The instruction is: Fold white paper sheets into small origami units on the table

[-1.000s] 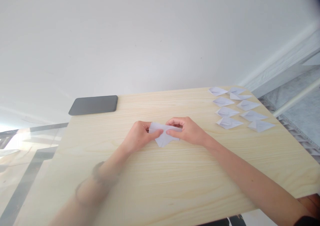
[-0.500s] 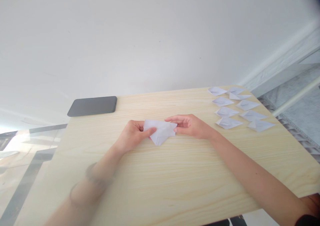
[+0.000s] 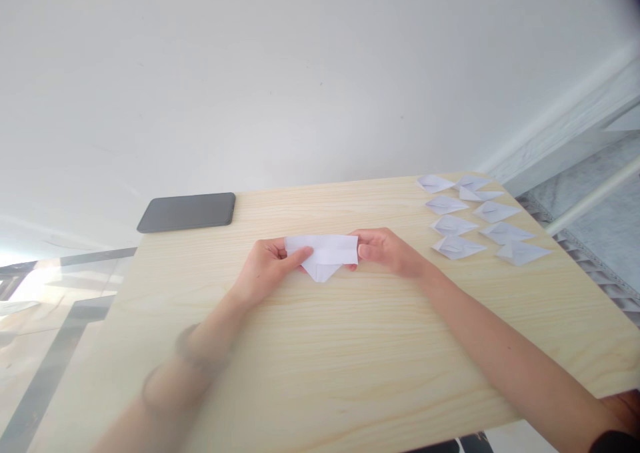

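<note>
A piece of folded white paper (image 3: 327, 249) is held between my hands above the middle of the table. It shows a straight band along the top and a blunt point facing me. My left hand (image 3: 267, 266) grips its left end, with the thumb lying across the front and the fingers behind. At the right end, my right hand (image 3: 387, 251) has its fingers behind the paper and its thumb bent beside the edge. Part of those fingers is hidden by the sheet.
Several folded white paper pieces (image 3: 453, 225) with pointed ends lie in two columns at the table's far right. A dark phone (image 3: 187, 212) lies at the far left corner. The wooden table (image 3: 320, 359) stands against a white wall (image 3: 310, 73).
The right side of the paper now lies flat in a straight band, and the sheet sits more level. My right hand's fingers have shifted from its front corner to behind its right end.
</note>
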`<state>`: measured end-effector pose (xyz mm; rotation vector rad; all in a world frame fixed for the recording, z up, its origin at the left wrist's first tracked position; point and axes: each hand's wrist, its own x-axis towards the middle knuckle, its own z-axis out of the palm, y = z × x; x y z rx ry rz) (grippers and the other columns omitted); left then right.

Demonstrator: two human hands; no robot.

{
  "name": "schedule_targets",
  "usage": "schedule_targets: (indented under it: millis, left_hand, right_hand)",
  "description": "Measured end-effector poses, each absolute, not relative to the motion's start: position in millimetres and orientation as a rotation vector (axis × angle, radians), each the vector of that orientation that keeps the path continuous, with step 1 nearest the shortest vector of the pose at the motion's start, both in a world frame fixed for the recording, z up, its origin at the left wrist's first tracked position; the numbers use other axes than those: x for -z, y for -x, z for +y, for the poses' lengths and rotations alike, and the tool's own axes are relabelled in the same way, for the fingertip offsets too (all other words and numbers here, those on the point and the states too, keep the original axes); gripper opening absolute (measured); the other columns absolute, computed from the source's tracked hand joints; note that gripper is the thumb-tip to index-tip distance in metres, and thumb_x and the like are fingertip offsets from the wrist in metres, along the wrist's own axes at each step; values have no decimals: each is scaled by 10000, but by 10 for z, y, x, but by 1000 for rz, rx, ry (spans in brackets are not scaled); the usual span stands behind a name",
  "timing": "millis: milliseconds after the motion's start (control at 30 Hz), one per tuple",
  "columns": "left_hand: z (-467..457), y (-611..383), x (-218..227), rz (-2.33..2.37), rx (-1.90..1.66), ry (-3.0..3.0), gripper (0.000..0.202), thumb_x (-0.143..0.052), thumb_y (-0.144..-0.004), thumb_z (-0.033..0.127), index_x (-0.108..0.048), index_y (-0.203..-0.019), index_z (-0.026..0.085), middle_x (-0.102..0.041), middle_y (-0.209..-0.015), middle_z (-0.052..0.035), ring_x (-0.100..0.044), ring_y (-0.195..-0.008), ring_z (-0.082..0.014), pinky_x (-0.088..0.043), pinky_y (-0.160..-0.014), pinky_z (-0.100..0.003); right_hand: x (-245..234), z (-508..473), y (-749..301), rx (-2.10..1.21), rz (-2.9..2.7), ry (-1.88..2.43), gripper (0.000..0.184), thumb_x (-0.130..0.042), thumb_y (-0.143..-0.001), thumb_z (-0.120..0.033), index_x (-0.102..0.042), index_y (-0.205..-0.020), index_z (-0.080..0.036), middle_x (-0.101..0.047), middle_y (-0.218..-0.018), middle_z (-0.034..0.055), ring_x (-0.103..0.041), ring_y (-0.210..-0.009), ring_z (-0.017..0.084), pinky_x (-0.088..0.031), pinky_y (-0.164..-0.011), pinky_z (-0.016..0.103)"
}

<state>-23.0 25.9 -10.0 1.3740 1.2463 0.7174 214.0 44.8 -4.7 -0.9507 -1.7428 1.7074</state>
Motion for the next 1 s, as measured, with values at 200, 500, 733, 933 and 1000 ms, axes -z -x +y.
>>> schedule_targets:
  millis: [200, 500, 733, 933, 1000]
  left_hand:
    - [225, 184, 90, 1273, -966, -1633, 242, -594, -764, 386, -680, -811, 164, -663, -845, -54, -588, -767, -170, -458, -657, -253]
    - [344, 407, 219, 1177, -976, -2512, 225, -524, -820, 167, -663, -971, 260, -601, -884, -46, -527, -809, -151, -441, -712, -288]
    - [347, 404, 221, 1237, -679, -2684, 267, -470, -856, 196, -615, -1076, 241, -585, -954, -72, -516, -895, -189, -435, -763, -334]
    - [355, 434, 190, 1209, -600, -2663, 316, -419, -872, 156, -564, -1145, 222, -584, -961, -72, -518, -890, -187, -436, -782, -342]
    - [358, 438, 177, 1210, -615, -2619, 302, -409, -882, 174, -559, -1141, 210, -594, -964, -69, -515, -898, -188, -433, -793, -341]
  right_hand:
    - [105, 361, -2021, -1170, -1746, 1157, 218, -591, -756, -391, -635, -808, -184, -622, -758, 35, -558, -638, 129, -441, -535, 247]
    - [185, 387, -2100, -567, -2147, 987, 259, -436, -847, -155, -662, -932, -249, -635, -1008, 35, -578, -911, 149, -463, -787, 299]
    - [205, 481, -2163, -278, -2375, 1129, 178, -516, -836, -263, -689, -877, -253, -646, -937, 38, -513, -871, 186, -357, -803, 371]
    - [189, 458, -2140, -358, -2315, 1135, 211, -484, -856, -284, -684, -869, -218, -601, -907, 51, -519, -837, 154, -366, -833, 339]
    - [199, 455, -2121, -416, -2287, 1103, 195, -504, -847, -292, -672, -893, -205, -601, -899, 51, -530, -852, 152, -377, -842, 325]
